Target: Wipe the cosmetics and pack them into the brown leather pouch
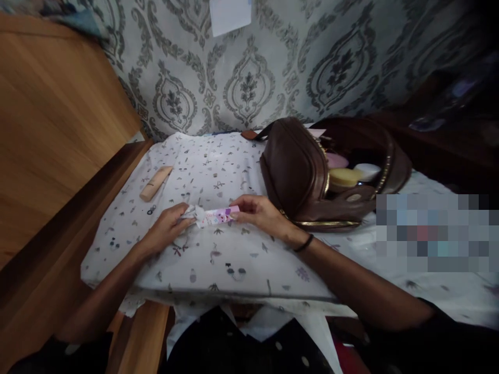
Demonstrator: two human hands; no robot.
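Over a white-clothed table [257, 278], a slim pink-and-purple packet [216, 216] is held lengthwise: the left hand [169, 223] pinches its crumpled whitish end, the right hand [263, 213] its pink end. Rightward I see an open brown bag [296, 161]; leftward, a beige tube [156, 184].

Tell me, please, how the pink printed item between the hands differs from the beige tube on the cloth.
The pink item bears a purple print; the beige tube is plainer, with dark marking. The pink item is in the right hand; the beige tube lies untouched on the cloth. The pink item runs nearly level across the view; the beige tube slants more steeply. Both are elongated.
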